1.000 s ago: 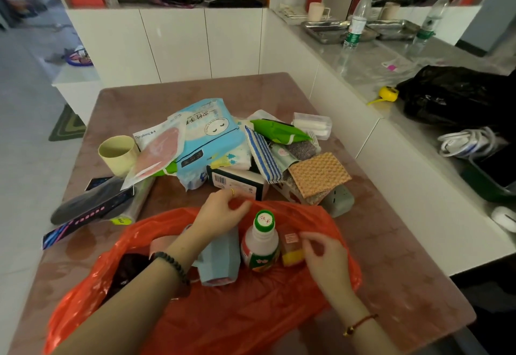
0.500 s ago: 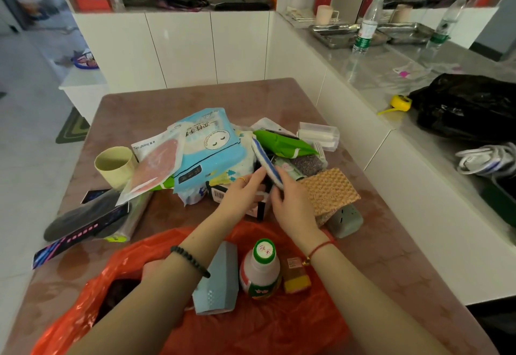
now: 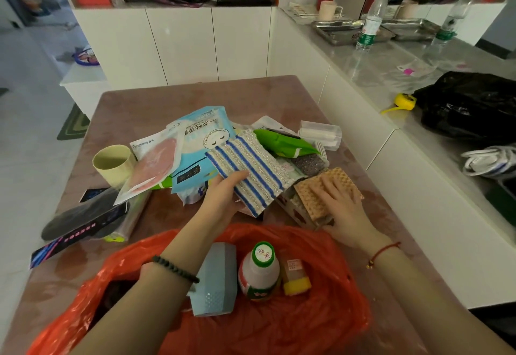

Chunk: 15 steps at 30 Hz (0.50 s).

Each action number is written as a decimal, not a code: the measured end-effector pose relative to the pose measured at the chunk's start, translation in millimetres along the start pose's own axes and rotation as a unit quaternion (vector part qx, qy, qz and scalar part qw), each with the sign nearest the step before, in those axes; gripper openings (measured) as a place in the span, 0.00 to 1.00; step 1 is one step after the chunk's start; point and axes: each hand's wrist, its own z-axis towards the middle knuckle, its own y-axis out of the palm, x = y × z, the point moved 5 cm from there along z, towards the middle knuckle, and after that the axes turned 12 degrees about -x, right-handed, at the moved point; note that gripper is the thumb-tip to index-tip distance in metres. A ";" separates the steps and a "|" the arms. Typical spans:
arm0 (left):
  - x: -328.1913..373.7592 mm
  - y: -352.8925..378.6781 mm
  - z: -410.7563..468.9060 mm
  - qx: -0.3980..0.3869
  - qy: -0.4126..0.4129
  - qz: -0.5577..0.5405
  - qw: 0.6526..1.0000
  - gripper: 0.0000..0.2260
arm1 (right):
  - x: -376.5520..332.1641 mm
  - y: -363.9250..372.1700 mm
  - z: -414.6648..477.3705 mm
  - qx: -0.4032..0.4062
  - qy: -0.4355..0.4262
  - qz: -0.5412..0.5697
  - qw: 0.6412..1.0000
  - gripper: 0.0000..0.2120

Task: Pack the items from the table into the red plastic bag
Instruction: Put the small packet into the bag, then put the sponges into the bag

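Observation:
The red plastic bag [image 3: 321,326] lies open at the near table edge. On it rest a blue box [image 3: 216,279], a small white bottle with a green cap [image 3: 258,271] and a yellow-edged sponge [image 3: 296,273]. My left hand [image 3: 223,195] holds a blue-and-white striped cloth [image 3: 251,167] lifted off the pile. My right hand [image 3: 340,203] lies flat on an orange waffle-textured cloth [image 3: 312,201] that tops a small box. A blue packet [image 3: 201,142], a pink-filled packet [image 3: 153,164] and a green pouch [image 3: 282,143] are heaped behind.
A pale green cup [image 3: 113,163] stands at the left, with a dark insole and its package [image 3: 83,220] in front of it. A clear plastic case [image 3: 321,134] sits at the back right of the pile. A white counter with a black bag [image 3: 469,106] runs along the right.
My left hand has pulled the striped cloth out flat and lifted it. My right hand let go of it and dropped onto the orange waffle cloth.

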 end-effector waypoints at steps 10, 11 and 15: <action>-1.1 -2.6 -21.9 -0.019 -0.013 -0.036 0.999 0.06 | -4.6 -10.5 -3.7 0.043 0.009 0.025 0.999 0.28; -0.5 -3.2 -24.8 -0.022 -0.011 -0.039 0.999 0.06 | -6.8 -9.4 -6.2 0.057 -0.002 0.009 0.998 0.25; 3.4 -9.8 -41.3 -0.029 0.004 -0.032 0.999 0.07 | -2.8 -24.3 -23.8 0.222 -0.056 0.018 0.973 0.19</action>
